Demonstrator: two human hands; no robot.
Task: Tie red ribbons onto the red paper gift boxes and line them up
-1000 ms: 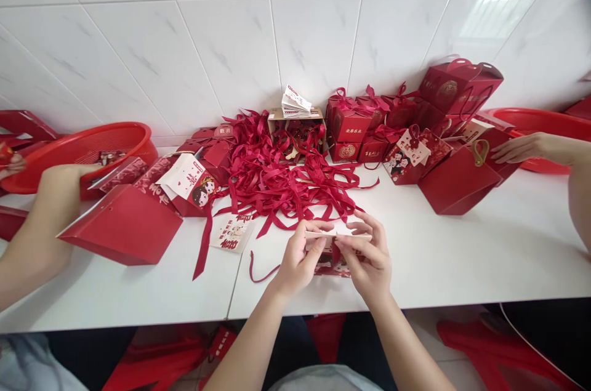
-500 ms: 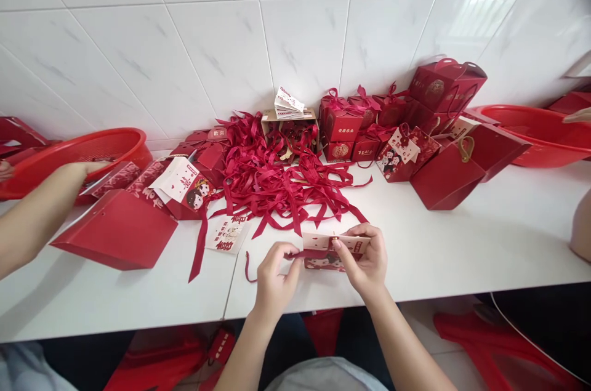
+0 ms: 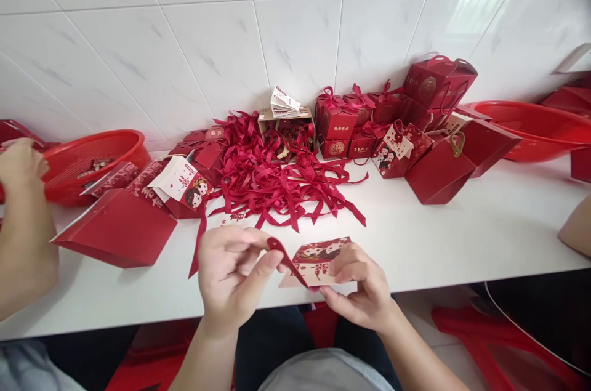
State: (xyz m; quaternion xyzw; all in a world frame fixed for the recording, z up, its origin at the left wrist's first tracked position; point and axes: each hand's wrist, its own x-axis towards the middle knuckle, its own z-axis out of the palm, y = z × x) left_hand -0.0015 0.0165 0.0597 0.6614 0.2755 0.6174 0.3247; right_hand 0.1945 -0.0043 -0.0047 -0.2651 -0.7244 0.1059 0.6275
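My left hand [image 3: 235, 274] pinches the upper end of a dark red strap [image 3: 289, 263], which has a small hole in its rounded tip. The strap slants down to a small printed gift box [image 3: 318, 250] with cartoon faces and pale panels. My right hand [image 3: 360, 283] grips that box at its right side, just above the table's front edge; the fingers cover part of it. Beyond my hands lies a heap of dark red ribbons [image 3: 277, 188]. A printed white card [image 3: 226, 219] is partly hidden behind my left hand.
Red gift boxes [image 3: 339, 123] stand by the tiled wall, near a carton [image 3: 265, 114] topped with cards. Larger red boxes [image 3: 117, 228] flank the ribbons. Red plastic baskets [image 3: 99, 148] are at both sides. A co-worker's arm [image 3: 28, 225] is at left, another person's elbow at right.
The printed box has turned over and tilted in my right hand. My left hand has moved left and up with the strap's end. The left co-worker's arm has drawn back from the basket.
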